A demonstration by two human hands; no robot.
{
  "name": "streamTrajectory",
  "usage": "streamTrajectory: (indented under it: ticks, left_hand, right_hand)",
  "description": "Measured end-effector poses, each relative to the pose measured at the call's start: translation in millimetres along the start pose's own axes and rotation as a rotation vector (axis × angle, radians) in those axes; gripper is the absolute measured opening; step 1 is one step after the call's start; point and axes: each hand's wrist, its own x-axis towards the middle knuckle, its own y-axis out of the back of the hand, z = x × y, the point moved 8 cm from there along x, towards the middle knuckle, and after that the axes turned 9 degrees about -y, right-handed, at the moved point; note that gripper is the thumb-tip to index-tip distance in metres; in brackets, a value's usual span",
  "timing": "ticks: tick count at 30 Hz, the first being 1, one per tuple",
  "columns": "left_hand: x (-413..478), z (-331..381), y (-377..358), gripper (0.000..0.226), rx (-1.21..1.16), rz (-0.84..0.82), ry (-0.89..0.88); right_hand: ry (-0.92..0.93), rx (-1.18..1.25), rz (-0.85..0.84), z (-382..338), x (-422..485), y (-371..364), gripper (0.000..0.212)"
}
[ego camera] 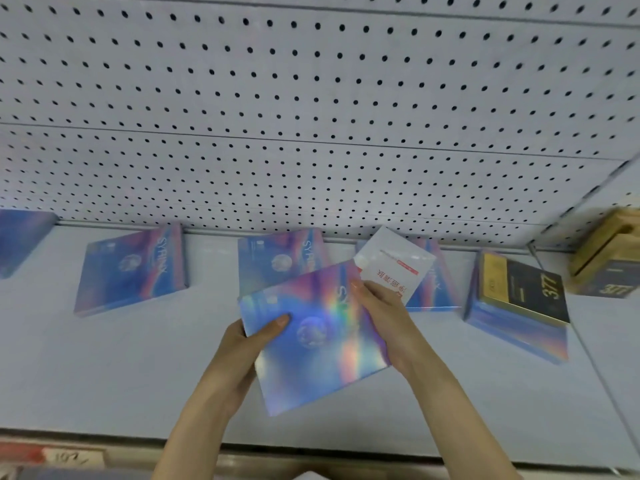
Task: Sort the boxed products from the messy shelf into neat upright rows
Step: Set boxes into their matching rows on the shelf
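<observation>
The left hand (pixel 242 344) and the right hand (pixel 381 317) both clamp one shiny box (pixel 311 344). Each takes an opposite side edge, with the thumb on the face and the fingers curled beneath. The box appears to be held just over the shelf (pixel 104 358), between the two grips, and its far corner covers part of a flat box (pixel 280 259) beyond it.

The broad printed face looks up and is turned a little anticlockwise. The box looks close to square, so its long axis is hard to call. The lettered edge under the right thumb runs slantwise from far to near.

To do this well, tip the far edge up until the face looks at the person, then set the lower edge down square to the back wall (pixel 311 116). Keep both grips until it stands steady. Just past the right fingers leans a white box (pixel 394 258), and it may catch. Farther right of that grip lies a black box (pixel 523 289).
</observation>
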Motion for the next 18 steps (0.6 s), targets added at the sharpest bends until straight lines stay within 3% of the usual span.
streamTrajectory:
  ticks: [3,5,6,8,13,18]
  left_hand:
    - [-10.0,-12.2,13.6,0.046,-0.062,0.192,-0.019]
    - [-16.0,-19.5,25.4,0.052,-0.113,0.290,-0.024]
    - [-18.5,-20.7,31.2,0.051,-0.138,0.328,-0.023]
    - [-21.0,-23.2,43.2,0.044,-0.170,0.399,0.005]
    - [-32.8,-29.5,65.1,0.041,-0.172,0.575,0.101]
    - [-48.4,-12.8,63.9,0.045,-0.148,0.485,-0.018]
  right_hand:
    - [0.046,-0.036,0.143,7.9,-8.0,18.1,0.030]
    - [0.129,-0.101,0.427,11.9,-20.5,51.3,0.020]
    - [0.151,-0.152,0.567,15.4,-26.8,66.8,0.020]
    - [0.103,-0.150,0.665,26.9,-29.3,81.5,0.028]
    - [-0.164,0.248,0.419,57.1,-5.2,62.4,0.033]
    - [-0.176,0.499,0.268,54.4,1.3,51.3,0.012]
